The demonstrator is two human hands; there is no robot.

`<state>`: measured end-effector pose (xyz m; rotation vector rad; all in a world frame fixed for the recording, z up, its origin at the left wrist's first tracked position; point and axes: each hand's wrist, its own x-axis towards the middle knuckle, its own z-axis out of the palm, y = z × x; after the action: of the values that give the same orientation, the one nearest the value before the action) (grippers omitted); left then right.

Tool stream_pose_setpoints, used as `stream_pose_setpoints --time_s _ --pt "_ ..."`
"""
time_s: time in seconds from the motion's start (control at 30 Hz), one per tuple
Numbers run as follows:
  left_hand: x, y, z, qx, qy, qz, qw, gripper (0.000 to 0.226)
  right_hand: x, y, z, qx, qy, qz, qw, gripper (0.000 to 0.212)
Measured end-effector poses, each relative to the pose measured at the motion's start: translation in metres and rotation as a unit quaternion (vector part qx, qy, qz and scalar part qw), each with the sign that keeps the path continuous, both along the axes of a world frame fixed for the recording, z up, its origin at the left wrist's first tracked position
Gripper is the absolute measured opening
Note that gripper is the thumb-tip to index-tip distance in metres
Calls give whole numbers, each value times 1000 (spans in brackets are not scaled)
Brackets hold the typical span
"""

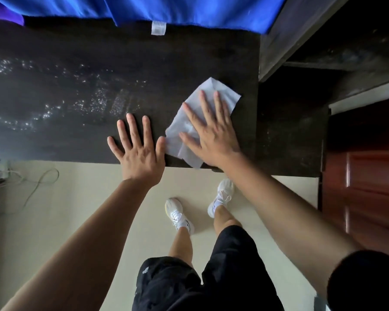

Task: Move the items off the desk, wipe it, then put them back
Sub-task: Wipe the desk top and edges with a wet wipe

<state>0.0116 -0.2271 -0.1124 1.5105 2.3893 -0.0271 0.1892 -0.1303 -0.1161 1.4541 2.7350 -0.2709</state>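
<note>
A single wide-angle head view looks almost straight down from above, close over the near edge of the dark brown wooden desk [76, 135], taking in the cream floor [20, 232] and white sneakers [179, 214] below.

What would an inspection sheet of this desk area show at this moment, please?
Surface: dark desk, with glistening wet patches on its left part.
Job's things: white wipe spread flat near the desk's right front corner; no removed items in view.
Clutter: nothing seen.
Grippers: left hand flat on the desk, fingers spread, beside the wipe; right hand pressing flat on the wipe.
Cables: thin cable looping on the floor at left.
Surroundings: blue fabric along the far edge, dark shelving at right, reddish door.
</note>
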Motion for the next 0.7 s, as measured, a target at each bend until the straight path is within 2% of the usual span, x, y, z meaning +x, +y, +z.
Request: stream_pose_setpoints --time_s 0.2,0.37,0.5,0.7 --pt "-2 0 5 -28 -2 -3 1000 69 75 -50 -6 -7 -8 -104 995 73" --pt "-13 -6 16 1 -57 -12 998 70 49 -49 -3 -19 -25 -139 990 77" --pt "-63 -25 14 30 -27 16 999 72 -18 -43 -2 -26 -25 -68 997 78" --pt "-132 -41 0 -22 -8 9 1000 79 -131 -23 3 -48 -32 28 998 77"
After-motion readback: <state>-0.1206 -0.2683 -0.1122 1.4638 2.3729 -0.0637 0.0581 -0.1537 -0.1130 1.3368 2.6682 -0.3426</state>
